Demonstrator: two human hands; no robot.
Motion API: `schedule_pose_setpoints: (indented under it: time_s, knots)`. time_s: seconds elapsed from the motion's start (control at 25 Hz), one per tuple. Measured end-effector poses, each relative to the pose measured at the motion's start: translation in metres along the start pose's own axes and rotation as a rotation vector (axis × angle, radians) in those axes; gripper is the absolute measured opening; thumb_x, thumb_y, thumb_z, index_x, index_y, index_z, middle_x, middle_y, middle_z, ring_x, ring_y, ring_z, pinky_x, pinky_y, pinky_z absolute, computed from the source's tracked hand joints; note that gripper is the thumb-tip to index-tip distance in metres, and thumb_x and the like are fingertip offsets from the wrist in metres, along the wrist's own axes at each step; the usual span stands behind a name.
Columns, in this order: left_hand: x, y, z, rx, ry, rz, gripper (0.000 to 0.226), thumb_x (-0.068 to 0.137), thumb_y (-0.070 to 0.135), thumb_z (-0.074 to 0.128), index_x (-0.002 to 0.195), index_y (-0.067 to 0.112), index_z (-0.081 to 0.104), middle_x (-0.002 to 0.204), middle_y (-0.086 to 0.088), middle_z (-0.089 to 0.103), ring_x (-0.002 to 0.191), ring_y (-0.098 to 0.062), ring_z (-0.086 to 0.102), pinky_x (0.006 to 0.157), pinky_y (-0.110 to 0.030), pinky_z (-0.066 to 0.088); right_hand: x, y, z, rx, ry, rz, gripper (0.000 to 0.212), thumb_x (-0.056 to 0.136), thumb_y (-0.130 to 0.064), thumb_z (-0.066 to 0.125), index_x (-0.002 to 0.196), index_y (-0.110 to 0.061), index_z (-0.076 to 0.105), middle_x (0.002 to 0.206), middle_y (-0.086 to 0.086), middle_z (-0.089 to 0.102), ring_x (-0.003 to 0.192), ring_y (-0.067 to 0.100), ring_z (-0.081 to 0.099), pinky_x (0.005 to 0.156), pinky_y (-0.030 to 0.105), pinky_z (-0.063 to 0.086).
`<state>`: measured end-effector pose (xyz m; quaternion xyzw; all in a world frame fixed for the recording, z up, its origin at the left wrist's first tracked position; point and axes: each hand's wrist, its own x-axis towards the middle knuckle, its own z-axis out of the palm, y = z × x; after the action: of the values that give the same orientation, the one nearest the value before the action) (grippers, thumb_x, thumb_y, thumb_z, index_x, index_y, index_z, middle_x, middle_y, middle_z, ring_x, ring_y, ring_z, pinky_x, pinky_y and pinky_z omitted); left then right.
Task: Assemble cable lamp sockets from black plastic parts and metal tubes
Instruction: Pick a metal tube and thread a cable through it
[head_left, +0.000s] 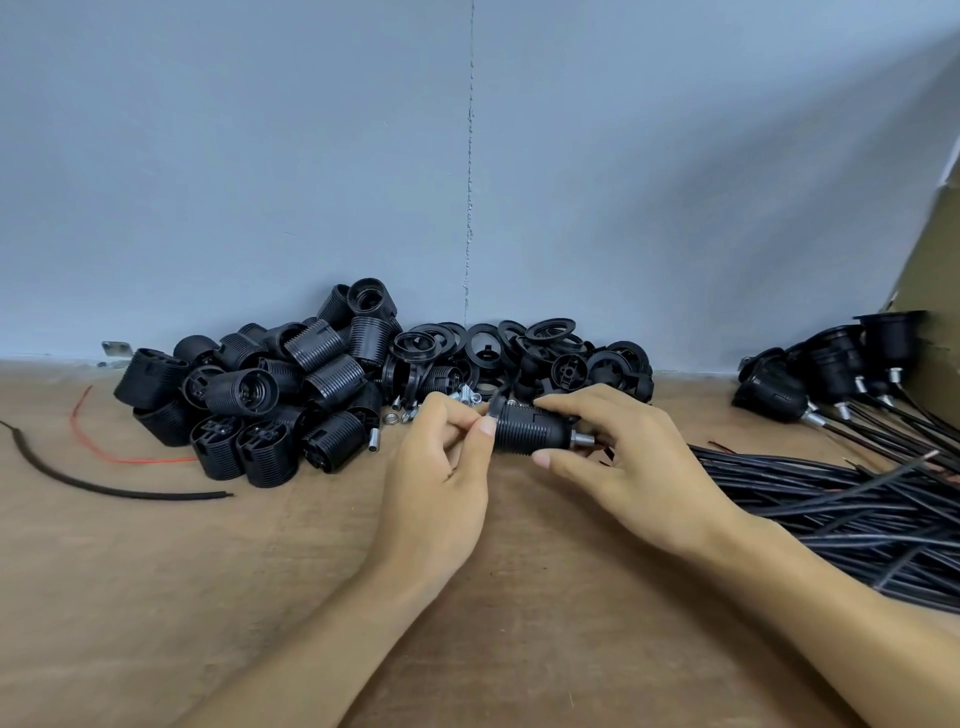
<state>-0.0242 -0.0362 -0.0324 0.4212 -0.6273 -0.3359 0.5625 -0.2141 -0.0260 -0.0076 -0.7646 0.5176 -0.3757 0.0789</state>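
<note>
Holding: one black socket (524, 434), lying sideways just above the worktop (208, 597), mid-scene, between both hands.
Left hand (441, 467): grip pinched on what looks like a ring (496, 408) at the socket's left end.
Right hand (613, 457): grip clamped round the ribbed body, with a metal tube (581, 437) poking out of the right end.
Cable on this piece: cannot tell, hidden by the right hand.
Done: a batch of finished sockets (810, 374) with tubes and cables, stacked far right; tube already seated on the held one.
Remaining: ring probably not yet screwed home; large pile of socket bodies (260, 395) far left; loose rings (519, 343) and loose tubes (410, 410) just beyond the hands; cable bundle (831, 499) near right.
Progress: judged early to middle, with far more loose parts than finished pieces.
</note>
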Motion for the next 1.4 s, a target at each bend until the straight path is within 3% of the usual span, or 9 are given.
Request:
schedule_pose_setpoints:
  time_s: [0.24,0.4,0.52,0.6,0.88,1.04,1.2,1.28,1.4]
  knots:
    - [0.000,0.000,0.001,0.005,0.015,0.020,0.021,0.101,0.019,0.059,0.083,0.028,0.057,0.078,0.005,0.072,0.077,-0.009,0.069,0.081,-0.036,0.059,0.000,0.003,0.005,0.036,0.008,0.052,0.026,0.093,-0.046,0.063,0.118,-0.037,0.067,0.101,-0.026,0.069,0.098,-0.005,0.063,0.081,0.007,0.042]
    - [-0.001,0.002,0.002,-0.025,-0.011,0.042,0.020,0.101,0.013,0.058,0.084,0.021,0.056,0.073,0.008,0.069,0.071,0.001,0.064,0.072,-0.024,0.056,-0.001,0.001,0.004,0.137,-0.030,0.116,0.021,0.100,-0.046,0.051,0.114,-0.038,0.064,0.080,-0.012,0.072,0.080,0.004,0.069,0.079,0.026,0.054]
    - [-0.002,0.006,0.001,-0.042,-0.042,0.084,0.020,0.098,0.005,0.061,0.081,0.015,0.058,0.087,0.023,0.073,0.092,0.010,0.066,0.078,-0.004,0.046,0.001,-0.002,-0.001,0.213,-0.104,0.194,0.031,0.104,-0.049,0.039,0.102,-0.033,0.065,0.072,-0.003,0.072,0.071,0.013,0.069,0.078,0.038,0.054]
    - [-0.003,0.007,0.001,-0.054,-0.057,0.086,0.021,0.096,0.005,0.064,0.080,0.019,0.060,0.101,0.030,0.072,0.112,0.015,0.060,0.084,0.000,0.041,0.004,-0.003,-0.004,0.327,-0.132,0.258,0.040,0.106,-0.047,0.036,0.099,-0.021,0.065,0.075,0.001,0.072,0.063,0.020,0.067,0.070,0.031,0.052]
    - [-0.001,-0.001,0.001,0.026,-0.068,0.076,0.017,0.095,0.017,0.068,0.090,0.032,0.069,0.124,0.023,0.068,0.120,0.009,0.058,0.096,-0.011,0.047,0.008,-0.009,-0.013,0.580,-0.064,0.356,0.036,0.107,-0.040,0.036,0.101,-0.023,0.067,0.071,0.001,0.066,0.056,0.017,0.049,0.059,0.018,0.046]
    - [0.000,-0.005,0.000,0.124,-0.114,0.075,0.030,0.094,0.006,0.064,0.100,0.033,0.074,0.101,0.021,0.074,0.093,-0.006,0.069,0.080,-0.015,0.051,0.005,-0.010,-0.012,0.501,-0.091,0.307,0.038,0.108,-0.040,0.036,0.104,-0.022,0.069,0.072,0.000,0.066,0.055,0.016,0.049,0.058,0.017,0.045]
    - [-0.004,-0.002,0.004,0.217,-0.059,0.135,0.019,0.094,0.015,0.066,0.097,0.032,0.074,0.092,0.022,0.073,0.089,-0.003,0.069,0.079,-0.026,0.056,0.002,-0.009,-0.012,0.351,-0.058,0.266,0.034,0.105,-0.045,0.040,0.099,-0.028,0.069,0.066,-0.007,0.063,0.056,0.009,0.054,0.061,0.018,0.046]
    - [-0.005,0.003,0.004,0.193,-0.018,0.154,0.018,0.096,0.022,0.067,0.089,0.038,0.071,0.085,0.024,0.072,0.079,0.000,0.068,0.067,-0.016,0.052,0.000,-0.008,-0.010,0.261,-0.045,0.231,0.026,0.103,-0.047,0.044,0.101,-0.036,0.068,0.061,-0.016,0.061,0.057,-0.001,0.056,0.061,0.012,0.042]
    - [-0.004,0.005,0.003,0.152,-0.018,0.144,0.023,0.101,0.031,0.056,0.082,0.030,0.070,0.069,0.003,0.070,0.064,-0.016,0.063,0.057,-0.027,0.044,-0.002,-0.006,-0.006,0.198,-0.043,0.198,0.021,0.101,-0.048,0.047,0.103,-0.040,0.066,0.061,-0.019,0.060,0.059,-0.001,0.054,0.060,0.011,0.039]
